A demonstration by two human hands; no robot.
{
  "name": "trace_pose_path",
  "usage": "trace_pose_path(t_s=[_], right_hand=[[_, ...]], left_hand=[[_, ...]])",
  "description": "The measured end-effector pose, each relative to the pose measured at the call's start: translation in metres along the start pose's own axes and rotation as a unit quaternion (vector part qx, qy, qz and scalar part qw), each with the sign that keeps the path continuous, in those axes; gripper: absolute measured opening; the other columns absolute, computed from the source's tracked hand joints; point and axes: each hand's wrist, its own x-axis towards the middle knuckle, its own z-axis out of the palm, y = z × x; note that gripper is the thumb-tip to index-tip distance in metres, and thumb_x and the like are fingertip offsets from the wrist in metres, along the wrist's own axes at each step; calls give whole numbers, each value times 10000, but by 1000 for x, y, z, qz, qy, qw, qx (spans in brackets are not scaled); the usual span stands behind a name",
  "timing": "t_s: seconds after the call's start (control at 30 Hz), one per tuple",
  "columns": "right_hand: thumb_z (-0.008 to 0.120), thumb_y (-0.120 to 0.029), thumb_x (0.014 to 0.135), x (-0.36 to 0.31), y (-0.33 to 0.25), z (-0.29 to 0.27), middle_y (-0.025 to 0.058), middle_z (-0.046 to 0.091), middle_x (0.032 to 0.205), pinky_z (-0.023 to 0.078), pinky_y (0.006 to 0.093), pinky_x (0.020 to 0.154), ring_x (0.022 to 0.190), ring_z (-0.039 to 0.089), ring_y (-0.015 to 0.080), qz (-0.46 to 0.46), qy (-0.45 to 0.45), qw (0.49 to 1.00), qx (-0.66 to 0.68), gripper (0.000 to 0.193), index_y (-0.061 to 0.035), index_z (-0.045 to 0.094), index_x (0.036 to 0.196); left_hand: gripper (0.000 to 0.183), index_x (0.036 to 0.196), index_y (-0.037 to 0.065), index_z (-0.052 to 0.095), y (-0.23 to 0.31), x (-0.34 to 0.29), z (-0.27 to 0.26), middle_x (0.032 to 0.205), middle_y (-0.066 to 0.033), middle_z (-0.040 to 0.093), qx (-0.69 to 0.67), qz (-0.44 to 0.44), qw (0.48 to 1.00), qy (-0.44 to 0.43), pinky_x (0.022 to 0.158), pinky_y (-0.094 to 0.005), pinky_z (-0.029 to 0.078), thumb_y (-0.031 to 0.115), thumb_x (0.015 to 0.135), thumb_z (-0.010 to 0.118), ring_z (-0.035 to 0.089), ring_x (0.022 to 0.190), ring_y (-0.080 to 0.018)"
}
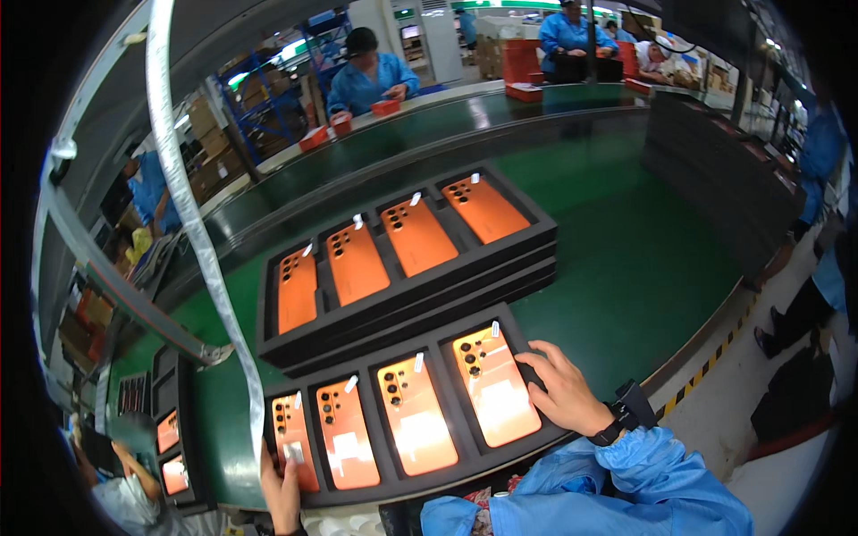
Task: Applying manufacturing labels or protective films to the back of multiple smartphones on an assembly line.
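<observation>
The right hand [565, 389] sits right of centre in the frame, fingers loosely bent and spread along the right rim of the front tray [440, 357], beside the rightmost phone [500, 402]; it grips nothing visibly, and whether a fingertip touches the phone is unclear. The left hand [281, 491], at the lower left, has its thumb over the leftmost phone's side and its fingers by the tray's left wall; I cannot tell whether it is gripping the wall.

The front tray lies in the lower middle of the frame, holding four orange phones backs up, each in its own slot. Behind it, mid-frame, a stack of similar trays [411, 330] stands on the green desk [626, 268].

The black tray looks like foam: probably light and a little springy, so it may flex under its load. Two opposite outer walls, low down, seem the best hold, kept level. The phones look stiff, glossy and likely slippery, dense for their size and easily scratched; they are better taken by the long edges, clear of the lenses and the small white tab [495, 330].
</observation>
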Motion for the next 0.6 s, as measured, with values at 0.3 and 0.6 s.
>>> trace_pose_path(t_s=[0.3, 0.6], right_hand=[[536, -140, 879, -13, 57, -15, 176, 437, 1258, 466, 423, 902, 1093, 517, 354, -21, 46, 999, -14, 399, -65, 464, 1264], [509, -97, 862, 4, 64, -51, 182, 462, 1215, 499, 453, 842, 1023, 568, 387, 53, -43, 994, -84, 417, -59, 455, 1274]], left_hand=[[385, 1216, -29, 574, 46, -29, 39, 1084, -248, 626, 206, 163, 963, -65, 869, -412, 484, 172, 889, 613, 604, 997, -382], [286, 1148, 12, 613, 25, -22, 49, 954, -207, 660, 238, 283, 929, -31, 736, -398, 508, 129, 889, 589, 635, 854, -375]])
